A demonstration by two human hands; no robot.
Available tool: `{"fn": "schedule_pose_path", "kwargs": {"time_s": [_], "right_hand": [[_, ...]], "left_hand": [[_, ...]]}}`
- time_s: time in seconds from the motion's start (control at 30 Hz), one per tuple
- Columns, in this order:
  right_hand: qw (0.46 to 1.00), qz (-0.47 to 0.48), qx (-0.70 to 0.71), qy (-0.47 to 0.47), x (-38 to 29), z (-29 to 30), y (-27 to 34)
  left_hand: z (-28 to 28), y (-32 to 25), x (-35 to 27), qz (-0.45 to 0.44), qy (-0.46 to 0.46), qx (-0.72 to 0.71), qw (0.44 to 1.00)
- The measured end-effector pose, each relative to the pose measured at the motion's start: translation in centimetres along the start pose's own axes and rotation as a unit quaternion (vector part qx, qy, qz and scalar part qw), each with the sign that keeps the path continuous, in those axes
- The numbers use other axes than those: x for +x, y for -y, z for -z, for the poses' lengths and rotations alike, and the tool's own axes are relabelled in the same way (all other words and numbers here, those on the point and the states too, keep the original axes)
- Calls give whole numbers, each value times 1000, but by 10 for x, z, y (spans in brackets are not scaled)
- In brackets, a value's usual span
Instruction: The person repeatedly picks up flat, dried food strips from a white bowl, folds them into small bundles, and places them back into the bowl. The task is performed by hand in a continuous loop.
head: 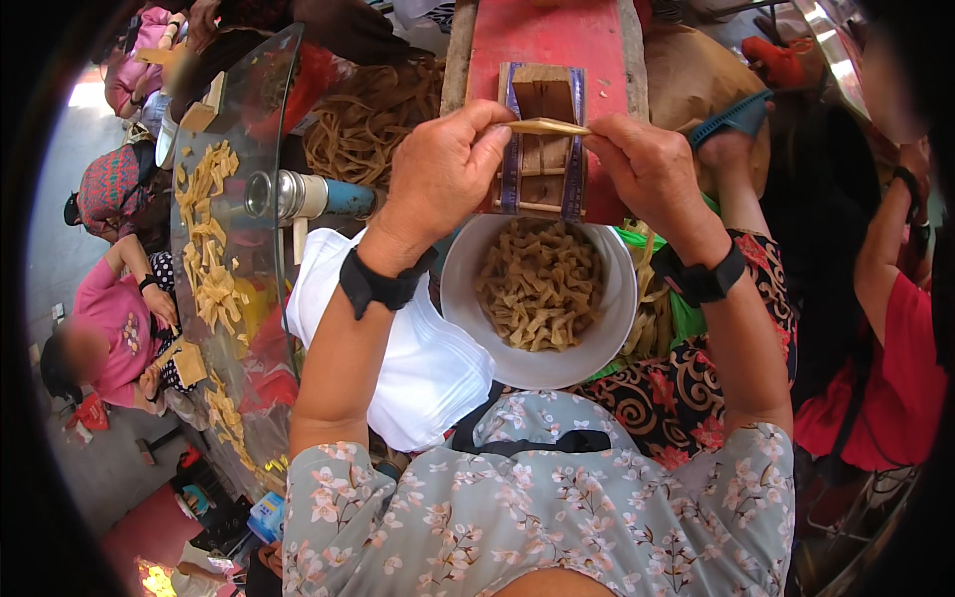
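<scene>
Stretched between my two hands is a folded, tan leaf-like strip. My left hand pinches its left end between thumb and fingers. The right end is gripped in the fingertips of my right hand. Just beneath the strip lies a small wooden jig with a raised block, thin crossbars and purple printed tape along both sides. This jig rests on a red-topped wooden bench. Below the bench's near end, a white bucket holds a heap of short, knotted-looking tan pieces.
A glass-topped table at left carries loose tan strips. Long coiled strips lie behind my left hand. White cloth lies under my left forearm. A person in pink sits at left, another in red at right.
</scene>
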State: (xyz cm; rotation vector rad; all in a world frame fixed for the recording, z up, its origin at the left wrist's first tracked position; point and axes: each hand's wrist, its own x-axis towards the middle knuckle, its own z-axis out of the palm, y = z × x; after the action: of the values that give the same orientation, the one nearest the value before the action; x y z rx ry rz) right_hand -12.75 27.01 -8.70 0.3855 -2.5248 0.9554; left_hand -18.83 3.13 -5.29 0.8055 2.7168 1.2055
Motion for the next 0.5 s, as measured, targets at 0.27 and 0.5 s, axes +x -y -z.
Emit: {"fn": "schedule_pose_path", "kwargs": {"time_s": [0.27,0.5], "right_hand": [[999,-33,17,35,-53,41,8],[978,181,-56,90,-75,41,78]], "left_hand": [[21,-24,-61,-145,30,136,980],[-4,-47,-109,232,289,-422,827]]}}
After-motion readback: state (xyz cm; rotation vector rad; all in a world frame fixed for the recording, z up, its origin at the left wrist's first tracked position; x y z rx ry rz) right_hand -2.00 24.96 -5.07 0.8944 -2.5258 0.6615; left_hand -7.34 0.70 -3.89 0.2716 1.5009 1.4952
